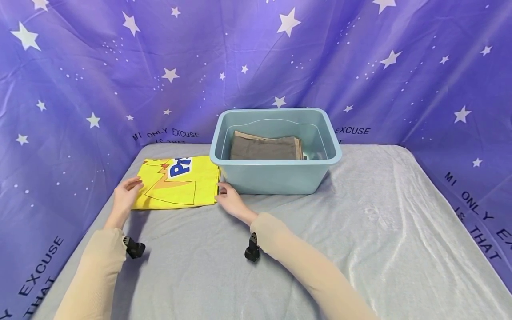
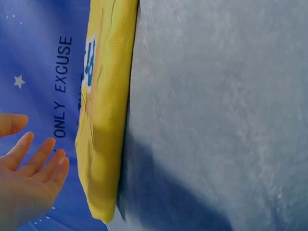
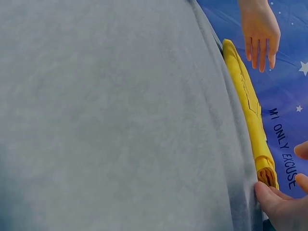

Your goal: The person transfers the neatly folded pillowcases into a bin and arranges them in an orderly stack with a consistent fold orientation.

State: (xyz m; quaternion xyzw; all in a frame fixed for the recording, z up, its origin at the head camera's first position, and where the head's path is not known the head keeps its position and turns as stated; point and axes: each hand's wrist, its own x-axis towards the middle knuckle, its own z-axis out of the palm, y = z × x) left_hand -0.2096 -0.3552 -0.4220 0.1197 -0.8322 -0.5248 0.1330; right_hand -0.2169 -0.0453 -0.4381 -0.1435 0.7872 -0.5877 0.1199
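A folded yellow cloth [image 1: 180, 189] with a printed cartoon figure and blue letters lies flat at the left of the bed-like surface. My left hand [image 1: 127, 191] is at its left edge; in the left wrist view the fingers [image 2: 36, 161] are spread, apart from the cloth. My right hand [image 1: 231, 199] is at the cloth's right edge, beside the tub. In the right wrist view the fingertips of the right hand [image 3: 288, 209] touch or nearly touch the layered end of the yellow cloth [image 3: 250, 115], with no grip visible.
A blue-grey plastic tub [image 1: 276, 178] stands just right of the cloth, holding folded dark grey-brown and beige fabric [image 1: 266, 148]. Grey plush fabric [image 1: 360, 231] covers the surface. A purple curtain [image 1: 240, 53] with white stars hangs behind and at both sides.
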